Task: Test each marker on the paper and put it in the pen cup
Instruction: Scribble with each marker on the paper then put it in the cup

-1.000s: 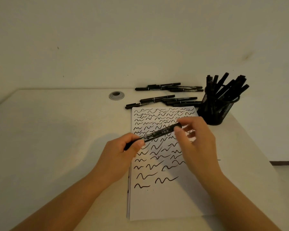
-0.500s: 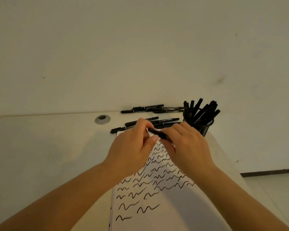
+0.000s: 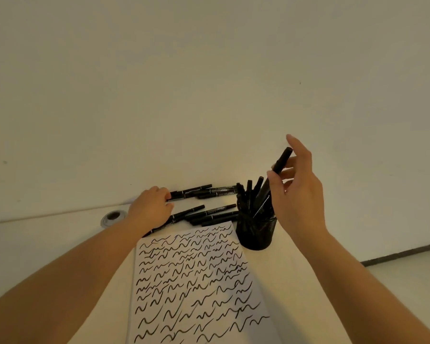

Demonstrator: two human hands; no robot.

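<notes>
Your right hand (image 3: 299,194) pinches a marker (image 3: 276,173) between thumb and fingers, its lower end already among the markers in the cup (image 3: 255,235). Loosen the grip slowly, so it slides down and does not tip the cup. Your left hand (image 3: 150,208) lies on the loose markers (image 3: 209,189) on the desk (image 3: 47,244); whether it grasps one, you cannot tell.
</notes>
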